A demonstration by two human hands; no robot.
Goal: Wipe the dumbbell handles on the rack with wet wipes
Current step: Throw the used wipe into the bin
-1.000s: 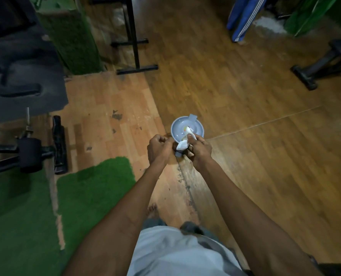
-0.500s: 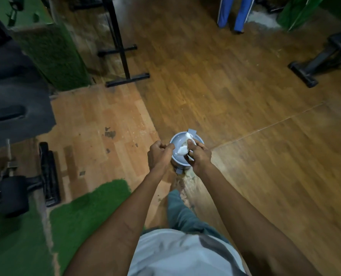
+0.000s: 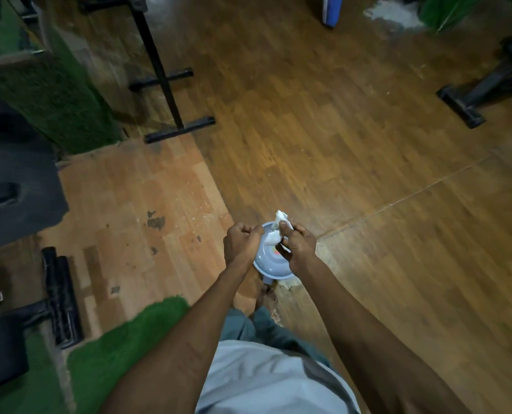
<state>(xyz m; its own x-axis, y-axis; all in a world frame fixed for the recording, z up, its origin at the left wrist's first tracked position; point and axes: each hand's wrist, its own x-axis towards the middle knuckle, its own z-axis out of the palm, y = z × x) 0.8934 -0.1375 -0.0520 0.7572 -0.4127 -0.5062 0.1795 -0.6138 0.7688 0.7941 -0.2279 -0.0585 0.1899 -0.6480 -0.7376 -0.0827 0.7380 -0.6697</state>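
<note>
Both of my hands meet in the middle of the view, above a wooden floor. My left hand (image 3: 241, 243) is closed in a fist at the rim of a round pale-blue wipe container (image 3: 268, 259) and seems to hold it. My right hand (image 3: 298, 246) pinches a crumpled white wet wipe (image 3: 274, 238) just above the container's opening, with one corner of the wipe sticking up past my fingers. No dumbbell handles show clearly. My forearms and light shirt fill the bottom of the view.
A black metal stand (image 3: 165, 85) rises at the upper left beside a turf-covered block (image 3: 54, 94). Dark equipment with a black foot (image 3: 60, 294) sits at the left, on a green turf mat (image 3: 114, 348). A bench foot (image 3: 469, 106) is at the right.
The view has shifted forward over the floor. The container now sits between and under my hands instead of beyond them. The wipe has come up higher in my right hand.
</note>
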